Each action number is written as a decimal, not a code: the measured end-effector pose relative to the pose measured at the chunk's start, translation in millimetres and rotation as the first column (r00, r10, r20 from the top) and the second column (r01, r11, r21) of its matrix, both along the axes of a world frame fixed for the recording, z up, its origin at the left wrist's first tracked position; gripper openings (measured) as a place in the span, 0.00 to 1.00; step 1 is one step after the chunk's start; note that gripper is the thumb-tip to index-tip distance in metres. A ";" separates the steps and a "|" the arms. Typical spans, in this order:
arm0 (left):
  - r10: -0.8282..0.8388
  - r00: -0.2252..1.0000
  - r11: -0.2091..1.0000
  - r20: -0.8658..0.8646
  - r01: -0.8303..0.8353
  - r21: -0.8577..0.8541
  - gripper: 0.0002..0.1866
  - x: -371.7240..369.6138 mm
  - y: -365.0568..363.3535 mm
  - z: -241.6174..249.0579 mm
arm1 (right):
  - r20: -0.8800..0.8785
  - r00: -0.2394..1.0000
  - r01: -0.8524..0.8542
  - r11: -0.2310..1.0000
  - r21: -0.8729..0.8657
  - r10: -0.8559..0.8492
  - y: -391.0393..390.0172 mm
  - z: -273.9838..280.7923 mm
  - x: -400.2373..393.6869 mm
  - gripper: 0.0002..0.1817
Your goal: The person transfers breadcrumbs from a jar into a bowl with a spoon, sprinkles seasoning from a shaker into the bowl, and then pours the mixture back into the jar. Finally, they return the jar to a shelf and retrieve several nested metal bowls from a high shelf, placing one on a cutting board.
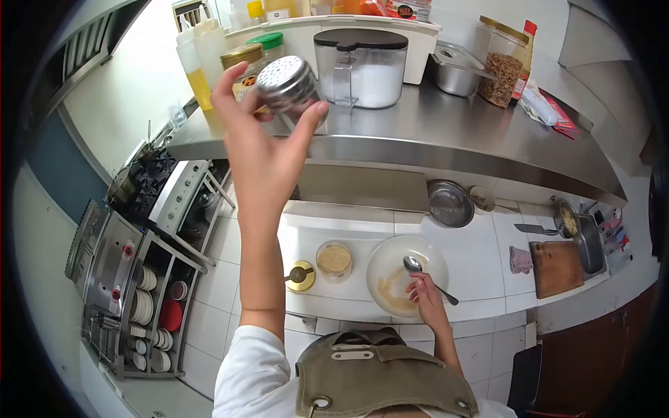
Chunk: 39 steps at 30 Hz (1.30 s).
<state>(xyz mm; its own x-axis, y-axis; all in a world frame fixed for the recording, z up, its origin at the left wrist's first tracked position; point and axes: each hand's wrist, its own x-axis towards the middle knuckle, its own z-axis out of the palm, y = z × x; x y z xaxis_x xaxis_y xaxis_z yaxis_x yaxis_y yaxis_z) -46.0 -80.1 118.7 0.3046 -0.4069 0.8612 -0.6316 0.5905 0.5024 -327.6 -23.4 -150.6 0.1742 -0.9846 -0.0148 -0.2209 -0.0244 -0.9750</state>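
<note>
My left hand (256, 143) is raised to the shelf, its fingers and thumb closed around a shaker (284, 82) with a perforated metal lid. The shaker is tilted, lid toward me. Lower down, my right hand (425, 296) grips a spoon (413, 264) over a white plate (380, 258). A light brown, powdery-looking smear lies on the plate. Left of it stands an uncovered jar (334, 260) of pale brown powder, with a yellow lid (300, 276) beside it. Something dark and narrow lies across that lid.
On the steel shelf (446, 136) stand a clear container of white granules (376, 80), a steel lidded pan (456, 70), a jar of brown flakes (503, 70) and squeeze bottles (198, 63). A cutting board (557, 270) and knife (535, 228) lie right; a stove (174, 184) stands left.
</note>
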 end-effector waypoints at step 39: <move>-0.178 0.815 0.460 -0.552 0.565 0.685 0.26 -88.2 58.6 -361.7 | 0.232 0.715 0.631 0.751 0.194 -0.660 -2.2 -98.7 -36.5 0.23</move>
<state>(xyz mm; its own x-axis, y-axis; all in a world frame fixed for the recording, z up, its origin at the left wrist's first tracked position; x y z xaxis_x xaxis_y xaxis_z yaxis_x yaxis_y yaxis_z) -134.2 -21.5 -243.0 0.1323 -0.9905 -0.0372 -0.1147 -0.0526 0.9920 -364.0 -25.6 -249.4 -0.4919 -0.8549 -0.1646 0.1213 0.1198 -0.9853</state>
